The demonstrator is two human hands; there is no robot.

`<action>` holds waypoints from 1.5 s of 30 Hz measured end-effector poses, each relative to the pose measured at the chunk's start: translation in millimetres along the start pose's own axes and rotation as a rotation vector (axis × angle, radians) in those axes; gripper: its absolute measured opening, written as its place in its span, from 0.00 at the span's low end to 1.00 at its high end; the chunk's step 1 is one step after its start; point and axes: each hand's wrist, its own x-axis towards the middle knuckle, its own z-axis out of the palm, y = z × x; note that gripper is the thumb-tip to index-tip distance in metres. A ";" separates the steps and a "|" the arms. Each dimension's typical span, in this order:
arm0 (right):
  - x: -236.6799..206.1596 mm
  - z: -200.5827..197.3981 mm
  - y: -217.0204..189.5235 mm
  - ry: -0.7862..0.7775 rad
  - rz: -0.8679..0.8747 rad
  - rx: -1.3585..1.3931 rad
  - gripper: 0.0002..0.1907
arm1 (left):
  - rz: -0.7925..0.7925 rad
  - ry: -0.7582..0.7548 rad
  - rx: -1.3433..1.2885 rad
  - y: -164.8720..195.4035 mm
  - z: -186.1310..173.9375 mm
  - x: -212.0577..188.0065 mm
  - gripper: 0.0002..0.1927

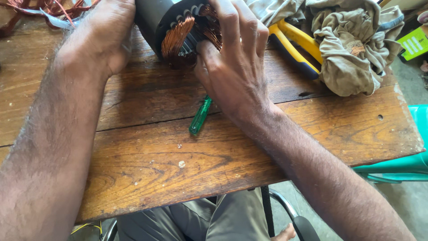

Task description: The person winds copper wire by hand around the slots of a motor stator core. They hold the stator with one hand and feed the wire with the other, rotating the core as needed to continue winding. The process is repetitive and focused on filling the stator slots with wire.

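Observation:
A dark metal motor stator [154,20] with copper wire windings [178,38] lies on its side at the far edge of the wooden table [178,156]. My left hand [100,38] grips the stator's housing from the left. My right hand [234,60] is on the open end, fingers curled over the rim and thumb pressed against the copper coils. A green-handled screwdriver [200,116] lies on the table just under my right wrist, its tip hidden by the hand.
Yellow-handled pliers [296,44] and a crumpled beige cloth [352,49] lie at the back right. Loose copper wire scraps [49,9] sit at the back left. A green plastic stool [410,160] stands right of the table. My knees show below the table's near edge.

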 end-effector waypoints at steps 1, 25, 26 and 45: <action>-0.1 0.7 0.0 0.009 -0.004 -0.006 0.08 | 0.006 0.000 -0.014 -1.1 0.5 2.0 0.29; -0.5 -4.6 2.3 -0.036 0.057 -0.075 0.12 | -0.019 0.035 0.013 -14.9 -2.1 7.3 0.35; 0.0 -4.6 3.0 -0.031 0.062 -0.056 0.12 | -0.020 0.035 0.014 -15.2 -1.9 7.8 0.35; 15.5 -27.5 -1.3 -0.129 -0.047 -0.086 0.14 | 0.033 0.027 0.014 -10.5 -9.1 6.4 0.32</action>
